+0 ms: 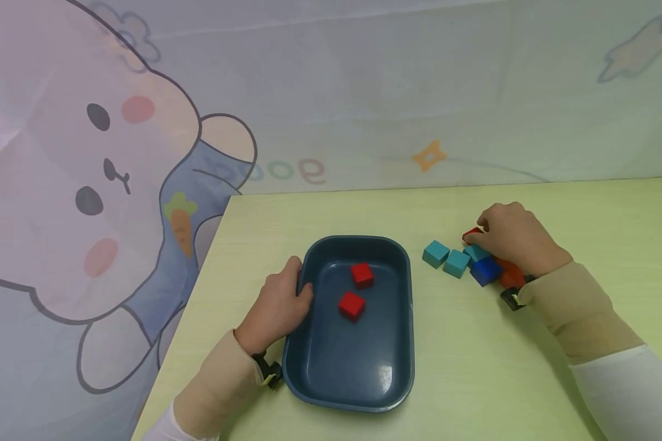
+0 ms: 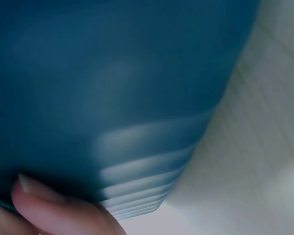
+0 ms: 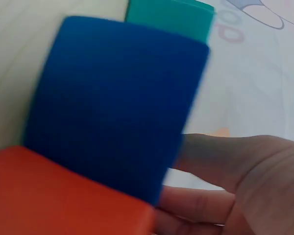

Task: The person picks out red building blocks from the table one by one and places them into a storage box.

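My left hand [image 1: 276,303] grips the left rim of a dark blue tray [image 1: 358,401], its thumb over the edge. The left wrist view shows the tray's outer wall [image 2: 112,88] close up, with a fingertip against it. Inside the tray lie two red cubes, one [image 1: 362,275] behind the other [image 1: 352,305]. Over a small group of blocks, my right hand [image 1: 515,236] pinches a red cube [image 1: 472,234] at the group's far side. Under and beside that hand are a teal cube [image 1: 476,252], a blue cube [image 3: 117,107] and an orange-red block [image 3: 68,196].
Two more teal cubes, one [image 1: 436,253] left of the other [image 1: 456,263], sit between the tray and the right hand. All stand on a pale yellow table [image 1: 463,367]. A printed cloth [image 1: 364,92] hangs behind it and along its left side.
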A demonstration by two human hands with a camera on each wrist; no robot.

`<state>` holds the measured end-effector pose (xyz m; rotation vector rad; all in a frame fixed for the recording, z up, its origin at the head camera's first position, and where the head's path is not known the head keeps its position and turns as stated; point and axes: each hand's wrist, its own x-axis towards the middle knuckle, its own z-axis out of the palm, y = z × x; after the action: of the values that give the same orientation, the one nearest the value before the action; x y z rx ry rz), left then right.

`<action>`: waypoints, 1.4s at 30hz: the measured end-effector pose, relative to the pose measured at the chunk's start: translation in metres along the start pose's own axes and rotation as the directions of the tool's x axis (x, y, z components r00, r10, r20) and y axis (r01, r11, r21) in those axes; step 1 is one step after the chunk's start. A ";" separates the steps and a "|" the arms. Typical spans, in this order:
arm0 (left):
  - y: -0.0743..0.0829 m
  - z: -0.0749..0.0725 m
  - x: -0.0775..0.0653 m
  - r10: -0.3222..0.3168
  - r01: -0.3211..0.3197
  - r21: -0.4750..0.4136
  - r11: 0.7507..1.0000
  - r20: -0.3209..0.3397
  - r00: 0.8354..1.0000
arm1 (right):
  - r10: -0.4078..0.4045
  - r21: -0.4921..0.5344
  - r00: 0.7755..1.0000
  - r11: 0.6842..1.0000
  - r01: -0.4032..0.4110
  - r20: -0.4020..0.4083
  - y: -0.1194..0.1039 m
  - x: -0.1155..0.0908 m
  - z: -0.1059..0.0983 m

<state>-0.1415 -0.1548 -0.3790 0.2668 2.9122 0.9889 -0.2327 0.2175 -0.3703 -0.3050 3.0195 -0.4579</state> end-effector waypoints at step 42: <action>0.002 0.001 0.001 -0.005 0.005 0.008 1.000 0.009 1.000 | -0.115 0.100 0.938 0.983 0.155 -0.328 -0.053 -0.039 -0.035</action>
<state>-0.1422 -0.1531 -0.3784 0.2633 2.9077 0.9735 -0.1883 0.1860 -0.3196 -0.4753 3.2753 -0.7763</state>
